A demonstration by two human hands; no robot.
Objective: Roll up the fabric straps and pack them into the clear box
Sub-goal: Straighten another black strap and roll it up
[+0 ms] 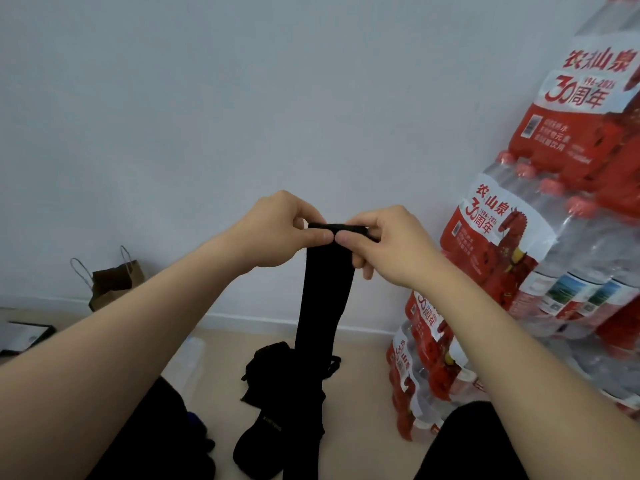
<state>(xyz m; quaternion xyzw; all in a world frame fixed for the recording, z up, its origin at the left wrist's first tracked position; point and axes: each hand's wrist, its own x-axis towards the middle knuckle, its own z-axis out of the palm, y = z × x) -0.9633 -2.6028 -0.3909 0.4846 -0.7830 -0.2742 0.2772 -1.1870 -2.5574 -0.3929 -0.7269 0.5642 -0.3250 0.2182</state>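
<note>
View: head camera, looking forward and down past both bare forearms.
Left hand: the left hand (pixel 277 233) is raised at frame centre, with thumb and forefinger pinching the top edge of a long black fabric strap (pixel 325 299) from the 9 o'clock side.
Right hand: the right hand (pixel 384 244) pinches the same top edge from the 3 o'clock side. Its lower fingers are curled behind the cloth.
Hands together: the two thumb tips nearly meet at the middle of the strap's top edge, where the cloth looks folded or rolled into a narrow band.
Strap: it hangs straight down toward 6 o'clock, flat and unrolled below the grip. Its lower end reaches the floor between the person's dark-clothed knees.
Other straps: a heap of black fabric straps (pixel 273 375) lies on the light beige floor (pixel 363 393) at 6 o'clock, touching the hanging strap's lower part.
Box: a translucent plastic shape (pixel 194 358) sits on the floor at 7 o'clock, too faint to tell whether it is the clear box.
Bag: a brown paper bag (pixel 114 282) with cord handles stands against the pale wall (pixel 173 116) at 8 o'clock.
Bottles: shrink-wrapped packs of water bottles (pixel 519 258) with red-and-white labels are stacked from 1 to 5 o'clock, leaning by the wall.
</note>
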